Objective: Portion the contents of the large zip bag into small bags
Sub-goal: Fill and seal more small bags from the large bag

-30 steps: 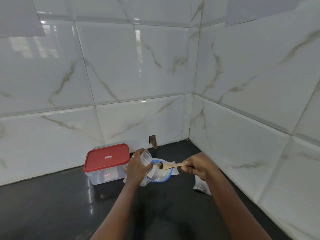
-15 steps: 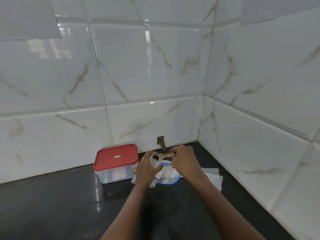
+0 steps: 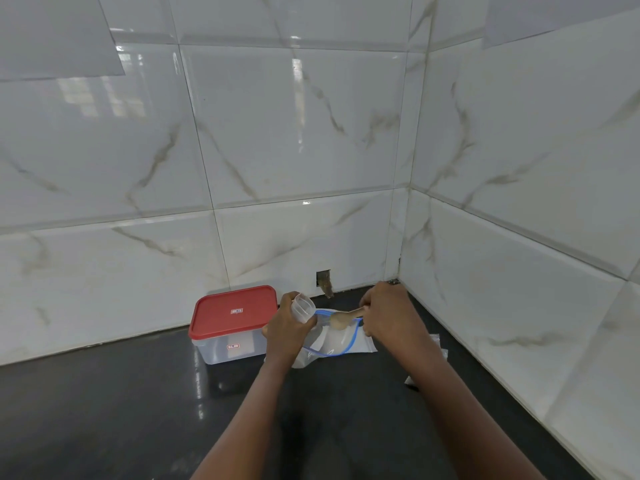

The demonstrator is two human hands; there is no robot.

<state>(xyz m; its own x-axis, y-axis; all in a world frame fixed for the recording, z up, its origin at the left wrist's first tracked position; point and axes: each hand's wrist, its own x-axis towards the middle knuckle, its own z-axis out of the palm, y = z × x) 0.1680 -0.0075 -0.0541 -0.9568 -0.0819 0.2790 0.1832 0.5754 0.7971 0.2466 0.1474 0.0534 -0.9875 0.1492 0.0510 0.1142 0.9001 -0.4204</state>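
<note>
The large clear zip bag with a blue zip rim lies open on the dark counter. My left hand grips a small clear bag, holding its mouth open and upright beside the large bag. My right hand holds a wooden spoon by its handle; the spoon's bowl sits over the large bag's opening, just right of the small bag. What the spoon carries cannot be made out.
A clear plastic box with a red lid stands left of my hands against the tiled wall. More small bags lie flat on the counter to the right, partly under my right forearm. Tiled walls meet in a corner just behind.
The spoon went from the large bag up to the small bag's mouth, then came back down to the large bag's opening. My left hand kept holding the small bag.
</note>
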